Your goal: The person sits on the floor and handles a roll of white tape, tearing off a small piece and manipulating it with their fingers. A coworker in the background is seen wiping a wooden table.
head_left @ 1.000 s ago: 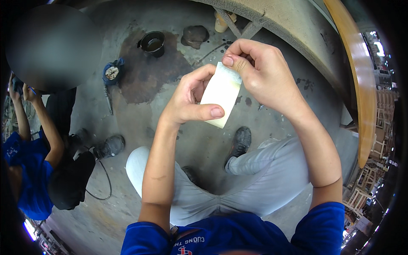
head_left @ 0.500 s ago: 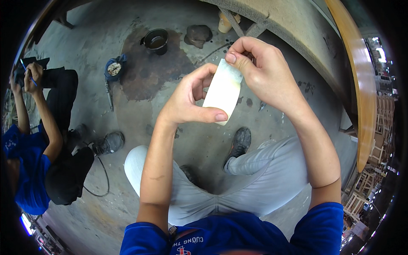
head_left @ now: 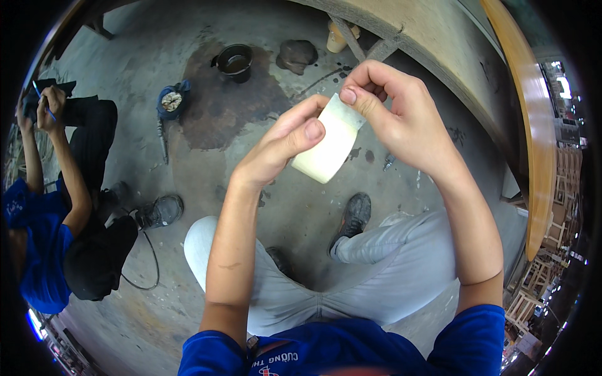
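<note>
A wide roll of pale cream tape (head_left: 327, 148) is held up between my hands, over the floor in front of my knees. Gripping it from the left is my left hand (head_left: 285, 141), its thumb lying along the near side and its other fingers partly hidden behind. My right hand (head_left: 389, 113) pinches the thin, translucent loose end (head_left: 343, 113) at the top between thumb and forefinger. That end stays joined to the roll. The inside of the roll cannot be seen from here.
A black bucket of dark liquid (head_left: 234, 62) stands on a wet floor patch, near a dark lump (head_left: 296, 56) and a blue bag (head_left: 170, 101). At left a co-worker (head_left: 47, 238) sits holding a blue pen-like stick. A concrete-like bench (head_left: 433, 44) and wooden board (head_left: 533, 125) border the right.
My left thumb has shifted from the roll's lower edge up onto its left side. The roll has turned, showing more of its curved face. My right hand still pinches the loose end.
</note>
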Demonstrator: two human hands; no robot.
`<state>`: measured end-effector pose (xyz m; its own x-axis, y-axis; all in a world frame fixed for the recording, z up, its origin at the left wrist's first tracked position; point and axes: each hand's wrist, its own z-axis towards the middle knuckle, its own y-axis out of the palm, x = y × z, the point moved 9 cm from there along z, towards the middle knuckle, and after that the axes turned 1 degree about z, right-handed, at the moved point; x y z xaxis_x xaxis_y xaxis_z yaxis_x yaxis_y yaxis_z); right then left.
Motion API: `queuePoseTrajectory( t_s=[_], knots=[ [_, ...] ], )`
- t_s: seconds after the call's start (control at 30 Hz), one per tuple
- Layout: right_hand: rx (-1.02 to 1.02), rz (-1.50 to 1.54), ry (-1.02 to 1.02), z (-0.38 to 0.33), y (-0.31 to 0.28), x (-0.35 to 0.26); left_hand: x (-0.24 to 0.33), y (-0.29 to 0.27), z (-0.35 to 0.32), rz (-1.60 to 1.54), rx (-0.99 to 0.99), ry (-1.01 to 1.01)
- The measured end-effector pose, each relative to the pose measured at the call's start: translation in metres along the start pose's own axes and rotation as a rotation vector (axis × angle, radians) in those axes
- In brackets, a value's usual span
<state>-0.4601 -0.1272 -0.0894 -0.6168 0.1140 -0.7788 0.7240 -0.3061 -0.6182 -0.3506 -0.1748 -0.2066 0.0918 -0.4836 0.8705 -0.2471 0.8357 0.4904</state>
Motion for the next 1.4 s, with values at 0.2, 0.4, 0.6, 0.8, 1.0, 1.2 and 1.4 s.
queuePoseTrajectory(
  t_s=[0.2, 0.4, 0.6, 0.8, 1.0, 1.2, 1.4],
  knots=[
    [0.035, 0.043, -0.021, 0.000, 0.001, 0.001, 0.007, 0.001, -0.002, 0.073, -0.007, 0.035],
    [-0.004, -0.070, -0.183, 0.000, 0.003, -0.015, 0.017, 0.002, -0.002, 0.084, -0.010, 0.151],
    [-0.114, 0.094, 0.030, 0.001, 0.008, 0.000, 0.018, 0.009, -0.007, -0.005, -0.040, 0.145],
    [-0.158, 0.087, 0.112, -0.002, 0.012, 0.004, 0.024, 0.004, -0.011, 0.178, -0.032, 0.201],
    [-0.147, 0.178, 0.059, -0.001, 0.021, -0.001, 0.025, 0.000, -0.012, 0.199, -0.020, 0.223],
    [-0.169, 0.181, 0.049, -0.002, 0.023, -0.006, 0.017, -0.001, -0.015, 0.030, -0.072, 0.187],
    [-0.161, 0.131, -0.056, -0.003, 0.024, -0.020, 0.017, -0.004, -0.017, 0.114, -0.035, 0.223]
  ],
)
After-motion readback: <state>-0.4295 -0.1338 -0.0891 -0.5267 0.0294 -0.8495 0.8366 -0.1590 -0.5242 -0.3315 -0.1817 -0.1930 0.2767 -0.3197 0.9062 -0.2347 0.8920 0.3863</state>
